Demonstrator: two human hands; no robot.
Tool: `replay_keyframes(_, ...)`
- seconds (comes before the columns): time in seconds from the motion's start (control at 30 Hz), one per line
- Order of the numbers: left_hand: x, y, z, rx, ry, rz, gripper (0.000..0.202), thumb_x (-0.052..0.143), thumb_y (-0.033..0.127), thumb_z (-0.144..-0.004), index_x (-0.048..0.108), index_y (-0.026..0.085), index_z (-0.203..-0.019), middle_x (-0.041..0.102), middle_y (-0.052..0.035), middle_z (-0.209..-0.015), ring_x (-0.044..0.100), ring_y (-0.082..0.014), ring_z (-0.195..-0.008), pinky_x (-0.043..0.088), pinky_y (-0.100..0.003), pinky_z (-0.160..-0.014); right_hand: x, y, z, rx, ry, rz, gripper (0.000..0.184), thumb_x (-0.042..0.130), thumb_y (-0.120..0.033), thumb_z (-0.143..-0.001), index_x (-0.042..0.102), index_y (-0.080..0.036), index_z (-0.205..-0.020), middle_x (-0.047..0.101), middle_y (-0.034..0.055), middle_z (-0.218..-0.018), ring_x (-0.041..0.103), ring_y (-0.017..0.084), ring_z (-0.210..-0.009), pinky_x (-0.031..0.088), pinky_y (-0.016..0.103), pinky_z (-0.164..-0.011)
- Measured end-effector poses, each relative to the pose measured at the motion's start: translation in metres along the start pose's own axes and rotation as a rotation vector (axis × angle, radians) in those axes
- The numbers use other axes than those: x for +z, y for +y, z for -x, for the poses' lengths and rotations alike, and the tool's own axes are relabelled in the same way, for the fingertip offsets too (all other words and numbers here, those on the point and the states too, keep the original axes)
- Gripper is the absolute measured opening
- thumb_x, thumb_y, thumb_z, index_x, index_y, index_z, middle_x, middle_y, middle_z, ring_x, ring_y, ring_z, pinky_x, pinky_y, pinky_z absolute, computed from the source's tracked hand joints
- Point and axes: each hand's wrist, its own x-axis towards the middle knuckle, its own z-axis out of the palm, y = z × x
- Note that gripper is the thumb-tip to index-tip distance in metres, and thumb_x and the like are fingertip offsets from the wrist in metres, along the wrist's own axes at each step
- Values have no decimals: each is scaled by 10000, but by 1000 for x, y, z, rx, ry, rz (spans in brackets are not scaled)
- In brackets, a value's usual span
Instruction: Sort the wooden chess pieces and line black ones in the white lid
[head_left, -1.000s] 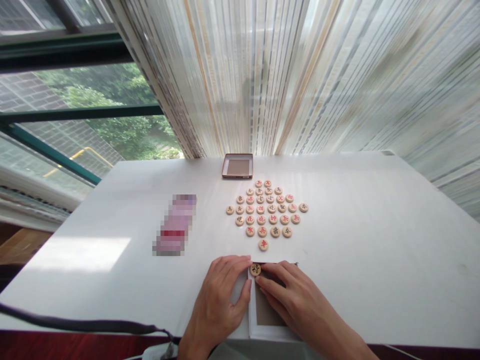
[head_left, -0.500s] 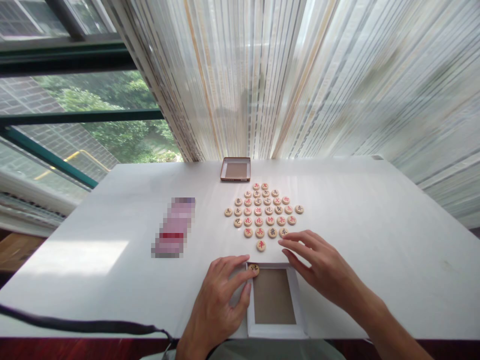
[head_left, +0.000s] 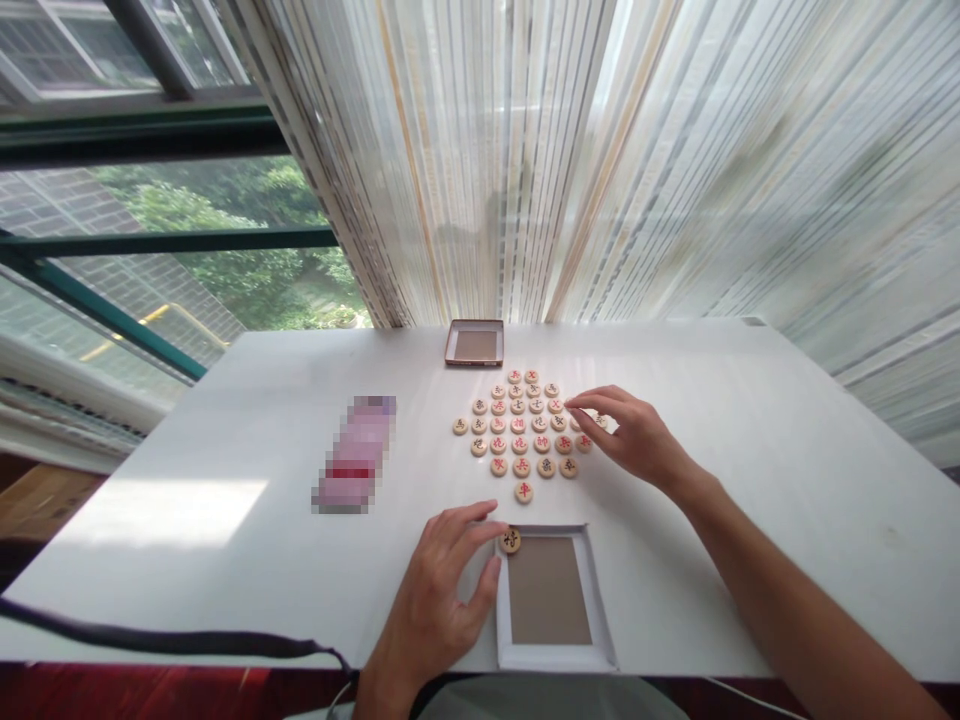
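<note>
My right hand (head_left: 634, 435) reaches over the right side of a cluster of round wooden xiangqi pieces (head_left: 518, 425). Its thumb and fingertips are pinched together at one piece, which they mostly cover. My left hand (head_left: 446, 570) is open, fingers apart, at the left edge of a shallow white box (head_left: 555, 655) with a brown bottom. Inside the box's far left corner lies a single piece with a black character (head_left: 510, 540), beside my left index fingertip. The other pieces lie in rows on the white table, face up, with red or black characters.
A box lid (head_left: 475, 345) with a dark rim lies at the table's far edge, near the striped curtain (head_left: 480, 160). To the left is a blurred-out pink object (head_left: 356, 450). A black strap (head_left: 172, 640) crosses the near left of the white table (head_left: 787, 480).
My right hand has moved forward from beside the box to the right part of the cluster. My left index finger has lifted off the piece in the box corner, uncovering its character.
</note>
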Motion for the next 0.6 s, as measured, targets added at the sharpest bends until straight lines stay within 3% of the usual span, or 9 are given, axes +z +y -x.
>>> replay_keyframes(0.13,-13,12,-29,4,99,44,313,545,183,-964,608,245,-1264,614,-95,-1348,568,-250,-1272,496,-457,-1079,8,12,6,131,156,-78,247,562,-363,-974,745,-217,-1052,744,97,-1021,699,243,-897,557,294,-516)
replay_keyframes(0.27,-24,22,-99,104,205,100,219,546,201,-979,662,227,-1163,704,-73,-1189,628,-235,-1163,514,-432,-1033,13,18,13,187,282,-96,242,582,-370,-955,744,-212,-1041,743,95,-1017,678,221,-807,529,294,-500)
replay_keyframes(0.37,-27,15,-160,91,120,50,185,582,219,-965,701,200,-1106,745,-58,-1085,683,-198,-967,553,-354,-910,15,24,14,252,359,-127,235,605,-376,-935,748,-211,-1022,745,85,-1006,665,214,-789,539,310,-550)
replay_keyframes(0.43,-25,6,-192,50,-25,-29,174,601,246,-954,732,208,-1062,762,-38,-1020,694,-181,-898,556,-308,-834,18,30,14,292,405,-144,237,607,-379,-930,748,-207,-1014,748,79,-996,667,212,-797,566,337,-649)
replay_keyframes(0.5,-22,-2,-213,24,-173,-118,183,610,284,-949,752,231,-1051,769,-21,-982,698,-169,-856,549,-277,-773,21,36,14,333,445,-154,253,587,-383,-940,742,-199,-1021,750,79,-999,680,215,-823,575,355,-719)
replay_keyframes(0.6,-15,-10,-226,32,-248,-163,155,667,317,-906,783,238,-972,777,-15,-911,700,-174,-793,535,-268,-719,25,45,14,404,492,-181,285,563,-399,-948,736,-186,-1024,755,85,-993,703,221,-851,579,357,-745)
